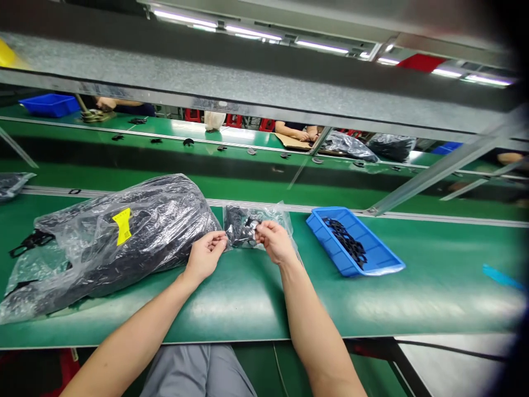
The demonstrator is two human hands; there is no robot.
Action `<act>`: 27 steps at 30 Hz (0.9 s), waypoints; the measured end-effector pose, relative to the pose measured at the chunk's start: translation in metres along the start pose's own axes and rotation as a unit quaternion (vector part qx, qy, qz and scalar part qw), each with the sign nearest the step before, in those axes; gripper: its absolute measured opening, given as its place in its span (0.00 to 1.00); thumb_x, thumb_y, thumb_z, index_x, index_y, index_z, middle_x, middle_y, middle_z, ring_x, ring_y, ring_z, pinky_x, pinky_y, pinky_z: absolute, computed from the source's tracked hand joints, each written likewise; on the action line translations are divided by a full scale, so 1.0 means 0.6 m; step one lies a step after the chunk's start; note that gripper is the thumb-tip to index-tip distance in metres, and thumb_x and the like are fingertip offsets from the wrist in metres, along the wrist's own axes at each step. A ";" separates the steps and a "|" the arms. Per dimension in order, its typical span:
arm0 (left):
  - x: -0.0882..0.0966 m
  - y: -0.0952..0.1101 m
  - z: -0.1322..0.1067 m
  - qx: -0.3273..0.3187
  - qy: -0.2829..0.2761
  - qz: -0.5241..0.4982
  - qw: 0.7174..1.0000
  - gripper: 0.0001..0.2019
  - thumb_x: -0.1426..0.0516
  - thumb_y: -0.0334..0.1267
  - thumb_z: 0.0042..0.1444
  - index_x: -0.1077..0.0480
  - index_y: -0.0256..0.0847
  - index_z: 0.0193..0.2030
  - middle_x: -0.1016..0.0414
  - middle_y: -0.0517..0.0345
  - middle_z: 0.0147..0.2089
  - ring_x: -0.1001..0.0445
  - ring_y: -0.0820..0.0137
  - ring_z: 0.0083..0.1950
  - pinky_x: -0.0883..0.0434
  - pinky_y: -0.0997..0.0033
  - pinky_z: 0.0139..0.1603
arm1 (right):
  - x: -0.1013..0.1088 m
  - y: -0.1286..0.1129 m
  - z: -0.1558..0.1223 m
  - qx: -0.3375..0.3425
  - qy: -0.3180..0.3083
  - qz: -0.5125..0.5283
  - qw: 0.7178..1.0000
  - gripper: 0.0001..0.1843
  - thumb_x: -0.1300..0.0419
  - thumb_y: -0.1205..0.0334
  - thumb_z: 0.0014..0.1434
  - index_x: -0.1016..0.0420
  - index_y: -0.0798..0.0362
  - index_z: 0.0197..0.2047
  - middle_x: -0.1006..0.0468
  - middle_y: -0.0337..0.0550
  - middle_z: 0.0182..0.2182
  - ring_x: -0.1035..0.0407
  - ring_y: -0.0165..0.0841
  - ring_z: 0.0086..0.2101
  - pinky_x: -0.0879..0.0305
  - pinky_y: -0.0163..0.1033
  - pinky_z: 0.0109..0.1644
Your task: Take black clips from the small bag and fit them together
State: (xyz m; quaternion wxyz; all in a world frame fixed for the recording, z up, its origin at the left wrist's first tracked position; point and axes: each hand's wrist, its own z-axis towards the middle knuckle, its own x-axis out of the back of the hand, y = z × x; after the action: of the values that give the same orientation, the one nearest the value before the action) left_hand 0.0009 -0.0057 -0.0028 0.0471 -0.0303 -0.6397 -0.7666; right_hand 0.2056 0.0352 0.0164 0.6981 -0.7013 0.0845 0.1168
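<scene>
A small clear plastic bag [281, 215] of black parts lies on the green table in front of me. My left hand [205, 255] is closed in a pinch at the bag's lower left corner. Over the bag, my right hand [276, 241] pinches a small black part [250, 225] with a pale spot; its exact shape is too small to make out. Left of my left hand rests a large clear bag [161, 220] packed with black parts, bearing a yellow label [123, 226]. Black pieces stick out of its left end.
To the right stands a blue tray [326, 242] with black parts [347, 242] in it. Behind the table's metal rail, a green conveyor [248, 179] carries spaced black pieces. A slanted metal post [425, 171] rises at right. Co-workers' hands [306, 134] show across the line.
</scene>
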 end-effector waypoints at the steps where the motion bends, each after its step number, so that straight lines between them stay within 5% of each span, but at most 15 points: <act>1: 0.000 0.000 -0.001 -0.002 -0.004 0.011 1.000 0.15 0.42 0.42 0.55 0.27 0.37 0.46 0.21 0.50 0.41 0.23 0.68 0.37 0.25 0.68 0.40 | 0.015 -0.007 0.009 0.011 0.039 0.057 0.998 0.12 0.31 0.59 0.45 0.30 0.53 0.26 0.29 0.33 0.18 0.35 0.25 0.20 0.38 0.30 0.24; 3: 0.000 -0.003 -0.002 -0.011 -0.013 0.033 0.999 0.14 0.42 0.42 0.55 0.26 0.37 0.45 0.21 0.51 0.39 0.23 0.69 0.35 0.25 0.68 0.39 | 0.052 -0.023 0.026 0.029 0.123 0.161 0.979 0.12 0.31 0.62 0.46 0.31 0.53 0.29 0.27 0.33 0.21 0.34 0.23 0.20 0.39 0.27 0.21; 7: -0.001 -0.013 -0.003 -0.032 -0.025 0.066 0.997 0.14 0.42 0.43 0.56 0.26 0.38 0.44 0.21 0.52 0.37 0.23 0.68 0.34 0.25 0.69 0.37 | 0.138 -0.051 0.045 0.096 0.317 0.298 0.895 0.09 0.38 0.64 0.56 0.35 0.54 0.28 0.30 0.30 0.20 0.37 0.19 0.18 0.42 0.22 0.17; 12: -0.002 -0.018 -0.002 -0.047 -0.035 0.079 0.995 0.14 0.43 0.44 0.56 0.25 0.38 0.44 0.21 0.53 0.36 0.23 0.68 0.34 0.25 0.70 0.36 | 0.177 -0.057 0.049 0.156 0.368 0.283 0.872 0.09 0.38 0.61 0.58 0.35 0.52 0.31 0.26 0.33 0.27 0.32 0.19 0.23 0.34 0.22 0.23; 15: 0.000 -0.016 -0.002 -0.056 -0.036 0.090 0.994 0.13 0.43 0.43 0.56 0.25 0.39 0.44 0.21 0.54 0.36 0.23 0.68 0.34 0.26 0.70 0.36 | 0.150 -0.038 0.048 0.162 0.348 0.165 0.909 0.12 0.34 0.60 0.51 0.30 0.53 0.37 0.22 0.39 0.32 0.29 0.26 0.27 0.30 0.30 0.28; 18: 0.001 -0.013 -0.002 -0.070 -0.034 0.101 0.992 0.13 0.44 0.44 0.57 0.25 0.40 0.44 0.21 0.54 0.36 0.23 0.69 0.33 0.26 0.71 0.35 | 0.124 -0.021 0.041 0.122 0.280 -0.061 0.950 0.15 0.36 0.56 0.49 0.26 0.56 0.38 0.22 0.43 0.29 0.28 0.32 0.27 0.28 0.39 0.33; 20: 0.002 -0.011 -0.003 -0.076 -0.032 0.102 0.991 0.13 0.44 0.44 0.57 0.25 0.40 0.44 0.21 0.54 0.36 0.23 0.69 0.33 0.26 0.71 0.35 | 0.122 -0.018 0.034 0.134 0.302 -0.240 0.913 0.16 0.40 0.54 0.52 0.24 0.57 0.38 0.21 0.47 0.31 0.27 0.37 0.32 0.29 0.44 0.41; 23: 0.001 -0.008 -0.005 -0.073 -0.031 0.106 0.991 0.12 0.44 0.43 0.57 0.25 0.40 0.43 0.21 0.54 0.36 0.23 0.69 0.33 0.26 0.71 0.36 | 0.138 -0.024 0.027 0.156 0.369 -0.433 0.807 0.19 0.48 0.57 0.56 0.23 0.59 0.43 0.21 0.55 0.41 0.28 0.42 0.43 0.36 0.49 0.53; 27: -0.001 -0.001 -0.008 -0.079 -0.035 0.117 0.989 0.11 0.44 0.42 0.58 0.25 0.40 0.42 0.22 0.54 0.36 0.25 0.70 0.33 0.27 0.71 0.35 | 0.146 -0.030 0.026 0.128 0.342 -0.515 0.775 0.21 0.51 0.60 0.56 0.23 0.61 0.45 0.21 0.58 0.42 0.29 0.44 0.44 0.38 0.49 0.53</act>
State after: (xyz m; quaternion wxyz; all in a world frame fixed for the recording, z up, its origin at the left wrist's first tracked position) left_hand 0.0013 -0.0101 -0.0045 0.1111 -0.1352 -0.5707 -0.8023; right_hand 0.2938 0.0548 0.0088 0.6627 -0.5375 -0.0422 -0.5197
